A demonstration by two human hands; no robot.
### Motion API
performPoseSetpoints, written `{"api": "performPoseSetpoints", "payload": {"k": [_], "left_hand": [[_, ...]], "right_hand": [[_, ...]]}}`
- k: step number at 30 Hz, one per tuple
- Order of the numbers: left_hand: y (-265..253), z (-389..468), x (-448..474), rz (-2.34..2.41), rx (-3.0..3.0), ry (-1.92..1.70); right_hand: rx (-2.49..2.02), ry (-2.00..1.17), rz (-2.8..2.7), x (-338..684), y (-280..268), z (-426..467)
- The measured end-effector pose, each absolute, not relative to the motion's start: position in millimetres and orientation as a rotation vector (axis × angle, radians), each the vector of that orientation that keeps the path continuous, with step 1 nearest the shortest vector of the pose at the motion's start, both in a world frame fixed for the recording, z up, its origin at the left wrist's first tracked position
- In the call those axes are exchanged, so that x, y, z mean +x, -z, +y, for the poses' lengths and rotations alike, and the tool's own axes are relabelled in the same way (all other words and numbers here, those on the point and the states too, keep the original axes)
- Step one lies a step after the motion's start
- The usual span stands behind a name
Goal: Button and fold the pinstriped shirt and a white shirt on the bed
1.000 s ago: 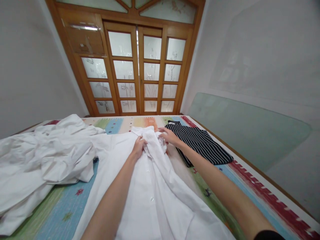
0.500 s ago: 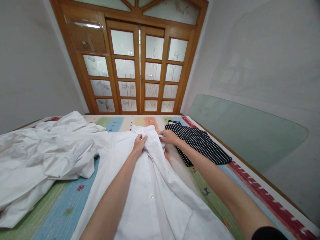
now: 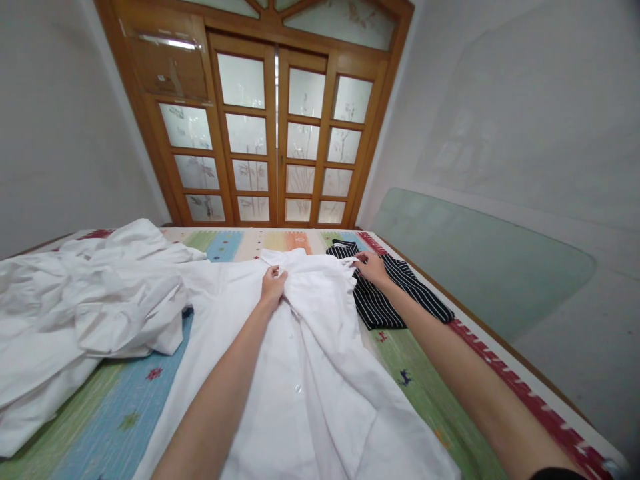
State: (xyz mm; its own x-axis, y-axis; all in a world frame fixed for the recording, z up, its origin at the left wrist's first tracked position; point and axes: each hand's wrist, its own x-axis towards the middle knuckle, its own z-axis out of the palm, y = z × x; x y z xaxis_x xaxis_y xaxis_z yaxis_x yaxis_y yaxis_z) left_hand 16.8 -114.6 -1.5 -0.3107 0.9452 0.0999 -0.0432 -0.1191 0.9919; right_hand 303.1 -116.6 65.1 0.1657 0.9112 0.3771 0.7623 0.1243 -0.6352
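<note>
Across the multicoloured striped cover [image 3: 115, 403], a white buttoned fabric shirt [image 3: 273, 393] lies spread. Left hand [image 3: 273, 288] pinches it near the collar [image 3: 283, 254]; right hand [image 3: 373, 268] grips its edge over a black-and-white striped garment [image 3: 376, 308], fingers nearly closed.

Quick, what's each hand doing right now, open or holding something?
Left hand: closed, pinching the white shirt.
Right hand: closed, pinching the edge of that same white shirt.

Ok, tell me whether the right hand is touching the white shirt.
Touching. The head view shows it: the right hand pinches the edge of the white shirt at its fingertips, with no gap between them.
</note>
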Motion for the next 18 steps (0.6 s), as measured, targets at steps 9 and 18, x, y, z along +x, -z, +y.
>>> {"api": "performPoseSetpoints", "payload": {"k": [9, 18], "left_hand": [[-2, -125, 21, 1.255, 1.294, -1.375], [-4, -128, 16, 1.434, 1.210, -1.454]], "right_hand": [[-1.585, -0.120, -1.986, 290, -66, -118], [-1.842, 0.014, -2.018, 277, -58, -115]]}}
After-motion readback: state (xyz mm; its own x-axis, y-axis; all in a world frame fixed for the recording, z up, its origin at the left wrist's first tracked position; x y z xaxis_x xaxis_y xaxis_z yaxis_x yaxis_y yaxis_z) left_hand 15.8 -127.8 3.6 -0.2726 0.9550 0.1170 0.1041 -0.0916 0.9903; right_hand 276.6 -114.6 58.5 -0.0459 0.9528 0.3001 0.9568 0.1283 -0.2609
